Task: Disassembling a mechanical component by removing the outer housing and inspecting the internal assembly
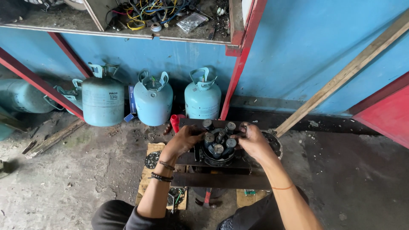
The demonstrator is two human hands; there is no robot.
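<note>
a stained concrete floor [76, 179] meets a blue wall, with pale blue gas cylinders [153, 102] standing behind the round metal piston block [218, 147]. the left hand [184, 139] grips the block's left rim; the right hand [252, 139] clasps its right rim, fingers curled.

Gas cylinders [153, 102] behind piston assembly [218, 147]

I see my two hands, my left hand [184, 139] and my right hand [252, 140]. I count six round pistons [218, 148] sticking up from one dark metal block [219, 158]. Four light blue gas tanks [153, 100] stand by the wall, and one more lies on its side. One long wooden stick [341, 76] leans there.
</note>
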